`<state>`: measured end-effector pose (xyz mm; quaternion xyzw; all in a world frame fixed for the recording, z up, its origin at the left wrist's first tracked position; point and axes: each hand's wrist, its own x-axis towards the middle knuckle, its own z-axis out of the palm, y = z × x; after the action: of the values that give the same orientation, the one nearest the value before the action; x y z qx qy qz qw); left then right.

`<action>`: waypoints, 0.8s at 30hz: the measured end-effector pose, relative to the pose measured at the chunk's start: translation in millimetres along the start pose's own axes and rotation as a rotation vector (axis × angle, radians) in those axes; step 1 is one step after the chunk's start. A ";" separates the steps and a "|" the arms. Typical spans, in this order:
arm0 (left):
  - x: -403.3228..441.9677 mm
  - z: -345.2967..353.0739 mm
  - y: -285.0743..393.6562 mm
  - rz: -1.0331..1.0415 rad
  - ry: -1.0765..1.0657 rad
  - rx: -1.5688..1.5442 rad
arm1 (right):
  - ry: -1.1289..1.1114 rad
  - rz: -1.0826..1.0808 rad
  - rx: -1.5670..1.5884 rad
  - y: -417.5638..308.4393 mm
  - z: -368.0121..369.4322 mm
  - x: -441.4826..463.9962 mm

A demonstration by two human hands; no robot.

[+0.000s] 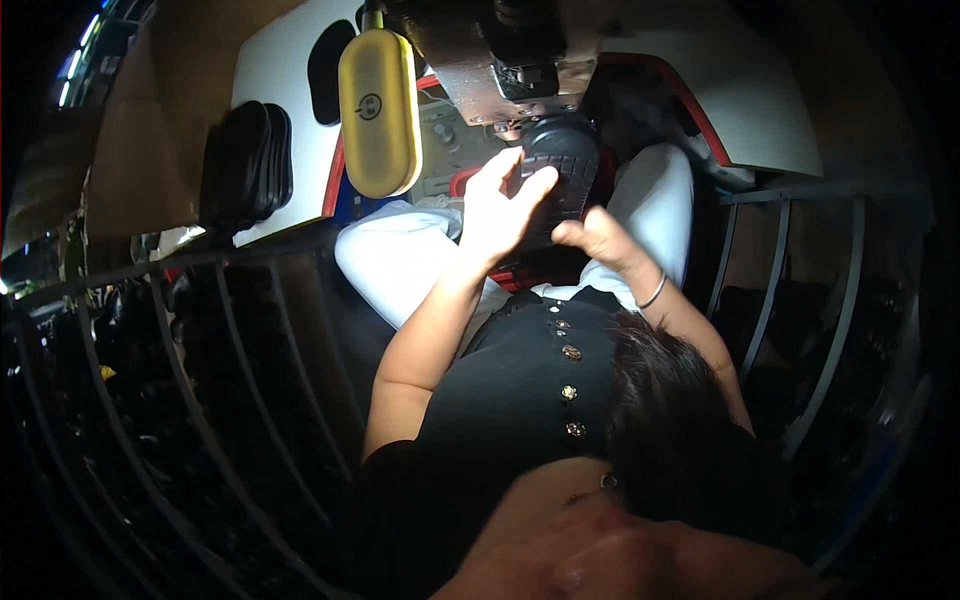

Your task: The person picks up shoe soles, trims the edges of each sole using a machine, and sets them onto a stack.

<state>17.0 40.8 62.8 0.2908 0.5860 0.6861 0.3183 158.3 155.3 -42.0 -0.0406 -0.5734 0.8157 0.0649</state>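
A black shoe (570, 178) is held over my lap with its treaded sole facing me. Its far end sits right below the head of a metal machine (500, 85); whether the two touch, I cannot tell. My left hand (503, 203) grips the shoe's left side, thumb lying on the sole and fingers along the edge. From the lower right, my right hand (600, 240) holds the near end, its thumb showing and its other fingers hidden behind the shoe.
A yellow oblong box (380, 115) hangs left of the machine. Several flat black sole-shaped pieces (262, 160) lean in a stack on the white left tabletop (275, 75). Another white tabletop (750, 110) with red edging stands right. Metal-barred racks (225, 330) flank me, the left one holding dark objects.
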 end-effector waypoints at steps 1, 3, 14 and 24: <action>2.7 -0.6 2.9 -0.051 0.014 -0.043 | 0.082 0.268 -0.200 -21.6 24.4 3.6; 2.4 -0.8 6.1 -0.047 0.059 -0.048 | 0.159 0.249 -0.032 5.2 36.6 -1.2; 9.2 4.5 -21.8 0.001 0.088 -0.117 | 0.185 0.227 -0.102 7.3 -15.2 -19.2; -3.5 -9.2 -19.6 -0.030 0.112 -0.154 | 0.174 0.315 -0.172 5.4 -9.0 -33.6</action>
<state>14.0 34.5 42.0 0.2177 0.5526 0.7395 0.3168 192.4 156.8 -50.4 -0.2053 -0.6200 0.7571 -0.0178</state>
